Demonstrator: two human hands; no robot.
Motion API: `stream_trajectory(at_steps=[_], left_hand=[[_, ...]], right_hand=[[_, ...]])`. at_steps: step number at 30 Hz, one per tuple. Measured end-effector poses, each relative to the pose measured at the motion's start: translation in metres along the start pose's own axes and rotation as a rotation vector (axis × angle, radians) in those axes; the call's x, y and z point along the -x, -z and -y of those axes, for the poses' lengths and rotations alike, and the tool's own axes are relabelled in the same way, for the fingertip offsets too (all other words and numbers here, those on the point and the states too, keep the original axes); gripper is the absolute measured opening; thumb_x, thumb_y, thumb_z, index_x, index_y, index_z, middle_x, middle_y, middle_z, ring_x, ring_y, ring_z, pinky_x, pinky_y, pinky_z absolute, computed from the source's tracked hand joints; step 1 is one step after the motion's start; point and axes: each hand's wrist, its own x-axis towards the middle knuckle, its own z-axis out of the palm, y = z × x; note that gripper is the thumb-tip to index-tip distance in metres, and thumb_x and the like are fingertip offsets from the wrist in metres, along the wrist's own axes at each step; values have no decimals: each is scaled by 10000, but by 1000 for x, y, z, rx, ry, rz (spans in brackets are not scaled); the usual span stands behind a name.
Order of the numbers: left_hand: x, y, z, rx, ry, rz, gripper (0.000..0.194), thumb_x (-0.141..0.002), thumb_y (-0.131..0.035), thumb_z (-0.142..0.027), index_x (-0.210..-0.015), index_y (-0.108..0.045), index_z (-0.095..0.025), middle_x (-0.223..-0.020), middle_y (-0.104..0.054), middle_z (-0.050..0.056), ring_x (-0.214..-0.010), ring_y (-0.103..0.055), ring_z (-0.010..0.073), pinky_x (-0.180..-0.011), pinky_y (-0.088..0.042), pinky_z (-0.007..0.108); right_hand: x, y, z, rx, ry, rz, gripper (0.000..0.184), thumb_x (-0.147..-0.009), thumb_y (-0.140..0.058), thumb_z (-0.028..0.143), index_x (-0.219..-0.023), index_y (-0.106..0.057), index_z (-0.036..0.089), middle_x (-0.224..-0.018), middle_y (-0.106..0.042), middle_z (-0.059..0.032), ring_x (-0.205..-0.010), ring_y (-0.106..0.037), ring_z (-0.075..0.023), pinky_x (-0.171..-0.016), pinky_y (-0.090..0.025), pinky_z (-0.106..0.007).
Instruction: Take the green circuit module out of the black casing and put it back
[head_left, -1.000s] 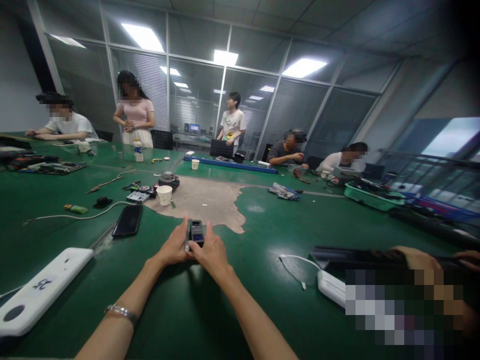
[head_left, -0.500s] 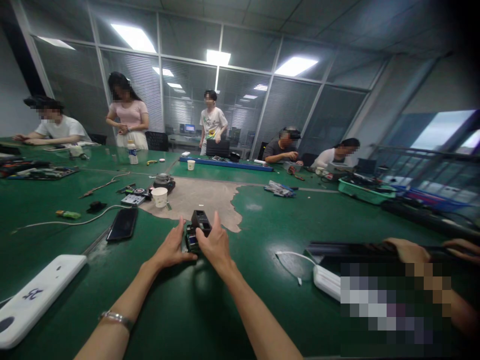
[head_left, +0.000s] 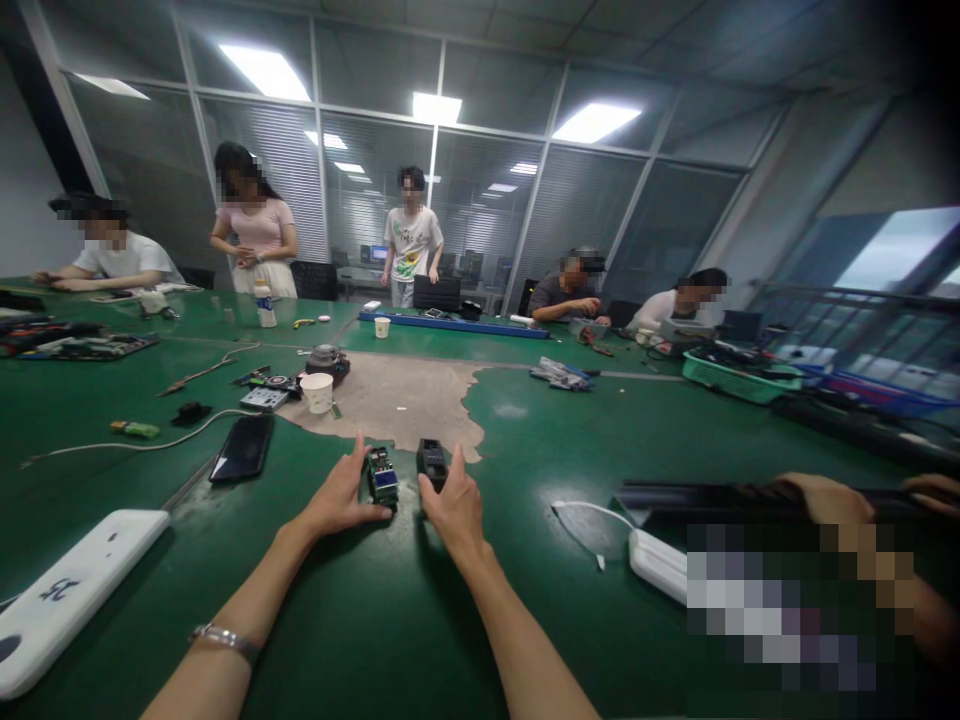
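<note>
Near the middle of the green table, my left hand (head_left: pixel 346 494) grips a small circuit board (head_left: pixel 382 477) with a blue part on it, thumb at its near end and fingers along its left side. A short gap to the right, my right hand (head_left: pixel 455 505) is closed around a black plastic housing (head_left: pixel 432 459), which stands upright with openings in its top. The housing and the board are apart. My right fingers are partly hidden behind the housing.
A black phone (head_left: pixel 241 449) and a paper cup (head_left: pixel 317 393) lie beyond my left hand. A white numbered device (head_left: pixel 79 600) is at near left. At right, another person's hand (head_left: pixel 832 497) rests on a long black part (head_left: pixel 697 500) near a white power bank (head_left: pixel 660 563).
The black housing has moved right, off the circuit board, with my right hand. The board now shows fully beside my left hand. A standing person across the table has shifted left.
</note>
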Motion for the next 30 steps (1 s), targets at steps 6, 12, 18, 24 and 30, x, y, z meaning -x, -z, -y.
stream_trajectory(at_steps=[6, 12, 18, 24, 30], left_hand=[[0, 0, -1, 4, 2, 3, 1397, -707, -838, -526, -1597, 191, -214, -1577, -377, 230, -1430, -397, 429, -1156, -313, 602], [0, -1, 1, 9, 8, -4, 1408, -703, -841, -519, -1591, 209, -212, -1547, -417, 222, -1392, -438, 418, -1140, -333, 600], [1, 1, -1, 12, 11, 1, 1384, -718, -821, -525, -1595, 198, -199, -1530, -436, 224, -1387, -437, 428, -1135, -336, 605], [0, 1, -1, -16, 7, 5, 1388, -736, -809, -542, -1582, 237, -203, -1544, -431, 226, -1399, -426, 437, -1146, -320, 614], [0, 2, -4, -26, 18, 3, 1409, -712, -830, -561, -1594, 206, -197, -1534, -450, 212, -1409, -414, 435, -1147, -338, 595]], right_hand=[[0, 0, -8, -42, 18, -7, 894, -903, -672, 459, -1560, -270, 6, -1186, -688, -249, -1122, -673, -332, -946, -499, -384], [-1, -2, -10, -77, 42, -77, 949, -879, -700, 486, -1566, -252, 10, -1212, -672, -247, -1125, -661, -332, -960, -493, -395], [2, -6, -9, -62, 37, -18, 835, -900, -665, 368, -1558, -291, 17, -1171, -700, -226, -1105, -678, -324, -942, -503, -385], [-3, 1, -9, -228, 0, -88, 736, -919, -602, 363, -1537, -352, 48, -1187, -722, -183, -1120, -687, -296, -969, -497, -373], [-4, 1, 19, -428, 131, -118, 781, -922, -590, 391, -1564, -286, 65, -1160, -744, -125, -1105, -694, -256, -964, -508, -342]])
